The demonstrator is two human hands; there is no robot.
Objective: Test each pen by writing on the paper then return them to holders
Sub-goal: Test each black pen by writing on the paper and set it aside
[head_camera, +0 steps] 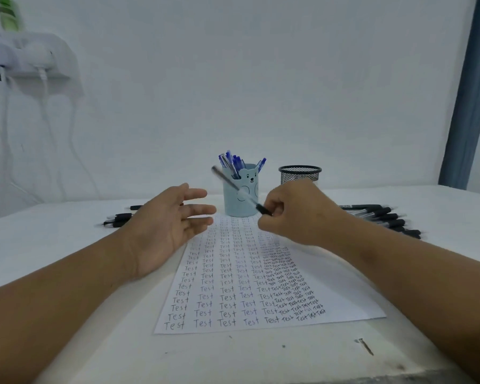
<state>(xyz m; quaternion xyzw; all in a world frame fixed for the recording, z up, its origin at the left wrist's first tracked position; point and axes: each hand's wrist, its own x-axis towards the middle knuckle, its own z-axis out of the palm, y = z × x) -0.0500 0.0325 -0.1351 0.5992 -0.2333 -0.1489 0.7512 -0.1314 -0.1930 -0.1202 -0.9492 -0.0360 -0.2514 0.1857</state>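
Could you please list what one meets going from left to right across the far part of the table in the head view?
Loose black pens → left hand → blue bear holder → right hand gripping a pen → row of black pens.

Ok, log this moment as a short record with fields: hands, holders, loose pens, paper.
left hand: left hand open, above the table, holding nothing
right hand: right hand grips a black pen, blurred
holders: blue bear cup with blue pens; black mesh cup, contents cannot tell
loose pens: black pens on the left and on the right
paper: sheet filled with "Test"
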